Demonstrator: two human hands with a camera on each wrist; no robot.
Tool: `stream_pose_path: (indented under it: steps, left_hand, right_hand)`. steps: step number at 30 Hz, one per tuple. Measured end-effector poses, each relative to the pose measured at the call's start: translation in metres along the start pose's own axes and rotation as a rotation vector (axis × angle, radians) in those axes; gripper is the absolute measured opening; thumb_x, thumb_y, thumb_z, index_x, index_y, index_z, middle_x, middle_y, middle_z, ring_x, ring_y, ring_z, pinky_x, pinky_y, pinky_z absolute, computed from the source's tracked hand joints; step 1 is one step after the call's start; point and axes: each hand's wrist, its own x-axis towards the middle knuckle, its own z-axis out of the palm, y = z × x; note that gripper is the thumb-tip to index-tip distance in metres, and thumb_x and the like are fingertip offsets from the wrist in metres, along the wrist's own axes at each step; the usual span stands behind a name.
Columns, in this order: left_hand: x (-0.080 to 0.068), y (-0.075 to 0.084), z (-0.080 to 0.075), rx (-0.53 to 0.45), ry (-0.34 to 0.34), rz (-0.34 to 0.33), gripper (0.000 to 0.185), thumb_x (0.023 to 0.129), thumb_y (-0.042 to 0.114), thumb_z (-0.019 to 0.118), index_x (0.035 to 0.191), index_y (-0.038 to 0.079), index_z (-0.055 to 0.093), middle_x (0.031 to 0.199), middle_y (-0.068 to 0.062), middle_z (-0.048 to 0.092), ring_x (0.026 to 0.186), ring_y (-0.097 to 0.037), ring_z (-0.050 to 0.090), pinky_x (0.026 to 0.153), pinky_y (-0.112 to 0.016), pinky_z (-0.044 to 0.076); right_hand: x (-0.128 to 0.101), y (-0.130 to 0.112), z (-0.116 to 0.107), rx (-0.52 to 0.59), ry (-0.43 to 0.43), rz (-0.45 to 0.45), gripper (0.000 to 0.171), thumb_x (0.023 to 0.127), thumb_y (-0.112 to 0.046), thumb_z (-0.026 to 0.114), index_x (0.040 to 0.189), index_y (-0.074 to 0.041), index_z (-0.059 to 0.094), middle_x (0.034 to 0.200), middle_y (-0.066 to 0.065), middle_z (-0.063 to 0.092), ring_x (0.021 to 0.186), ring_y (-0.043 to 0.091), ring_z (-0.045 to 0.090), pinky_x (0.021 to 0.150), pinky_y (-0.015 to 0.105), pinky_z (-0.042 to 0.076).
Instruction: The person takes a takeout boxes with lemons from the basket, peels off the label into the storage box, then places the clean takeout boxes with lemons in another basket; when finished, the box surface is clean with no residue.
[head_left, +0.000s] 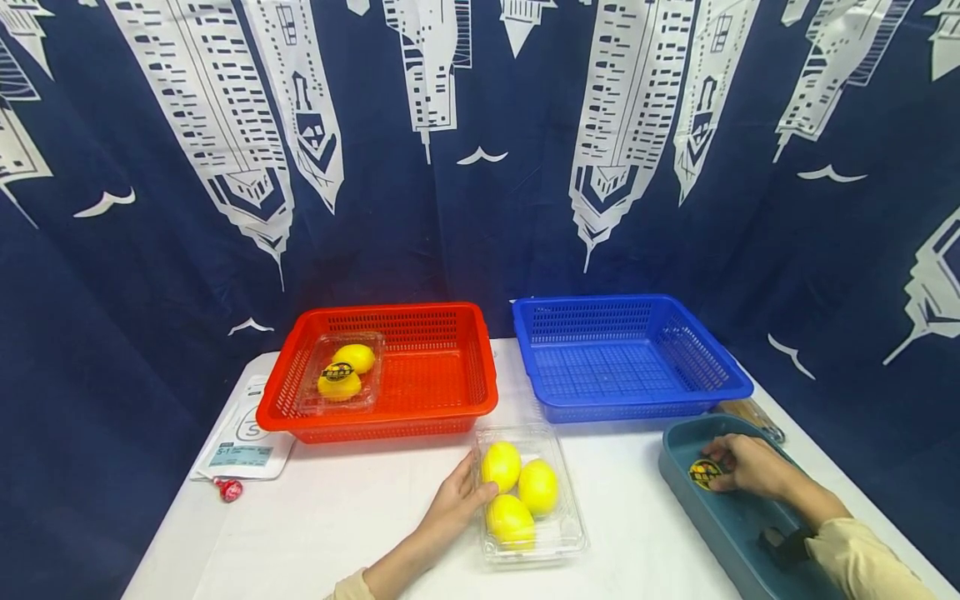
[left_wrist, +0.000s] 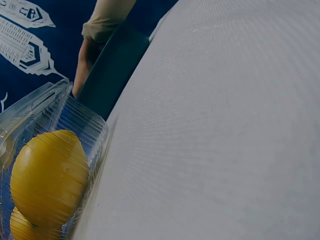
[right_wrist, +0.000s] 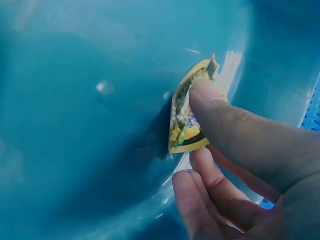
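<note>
- The sticker (head_left: 704, 474) lies in the teal tray (head_left: 720, 525) at the table's 4 o'clock corner — round, yellow and black.
- The right hand (head_left: 750, 467) pinches it: in the right wrist view the thumb presses the sticker (right_wrist: 186, 120) on its top edge while the other fingers (right_wrist: 210, 170) curl beneath, and the sticker stands lifted on edge off the tray floor (right_wrist: 90, 125).
- The left hand (head_left: 457, 500) rests against the 9 o'clock side of the clear box (head_left: 532, 492), fingers straight and touching its wall, thumb by a lemon.
- Three lemons (head_left: 519, 496) sit in that box, lid open; the left wrist view shows one lemon (left_wrist: 47, 180) through the ribbed plastic.
- At 12 o'clock from the box stand two baskets — red (head_left: 390, 375) to the left, blue (head_left: 626, 354) to the right.
- The red basket holds a closed lemon box (head_left: 341, 371) bearing a sticker.
- A lollipop (head_left: 228, 489) and a white pouch (head_left: 243, 442) lie at the table's 9 o'clock edge.
</note>
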Motion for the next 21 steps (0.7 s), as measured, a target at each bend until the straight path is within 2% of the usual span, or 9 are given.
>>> stream_pose_path:
  steps: [9, 13, 17, 21]
  left_hand:
    - [0.0, 0.0, 0.0, -0.009, -0.004, -0.002, 0.079, 0.096, 0.027, 0.057, 0.154, -0.003, 0.012, 0.162, -0.021, 0.012, 0.149, -0.038, 0.015, 0.12, -0.047, 0.018]
    - [0.0, 0.0, 0.0, -0.014, -0.006, 0.0, 0.079, 0.096, 0.026, 0.056, 0.154, -0.004, 0.011, 0.161, -0.022, 0.012, 0.148, -0.039, 0.015, 0.12, -0.047, 0.019]
    - [0.001, 0.0, 0.0, -0.01, -0.001, -0.001, 0.08, 0.096, 0.026, 0.057, 0.153, -0.005, 0.011, 0.161, -0.023, 0.011, 0.148, -0.039, 0.014, 0.12, -0.047, 0.018]
    - [0.001, 0.0, 0.0, -0.009, 0.0, -0.003, 0.08, 0.096, 0.026, 0.057, 0.153, -0.006, 0.011, 0.161, -0.024, 0.01, 0.148, -0.039, 0.014, 0.12, -0.047, 0.017]
  right_hand:
    - [0.0, -0.001, -0.009, 0.048, 0.015, -0.021, 0.044, 0.066, -0.018, 0.086, 0.099, 0.006, 0.068, 0.086, 0.003, 0.068, 0.074, -0.001, 0.055, 0.063, 0.022, 0.049]
    - [0.001, -0.006, -0.015, 0.075, 0.019, -0.028, 0.047, 0.069, -0.017, 0.085, 0.101, 0.01, 0.066, 0.092, 0.012, 0.071, 0.077, 0.001, 0.059, 0.065, 0.022, 0.052]
    - [0.001, -0.017, -0.023, 0.159, 0.008, -0.022, 0.052, 0.074, -0.016, 0.082, 0.108, 0.016, 0.061, 0.099, 0.02, 0.07, 0.081, 0.005, 0.061, 0.067, 0.022, 0.052]
    - [0.001, -0.036, -0.03, 0.22, -0.009, -0.017, 0.055, 0.079, -0.019, 0.079, 0.115, 0.017, 0.058, 0.102, 0.02, 0.069, 0.083, 0.005, 0.059, 0.068, 0.021, 0.052]
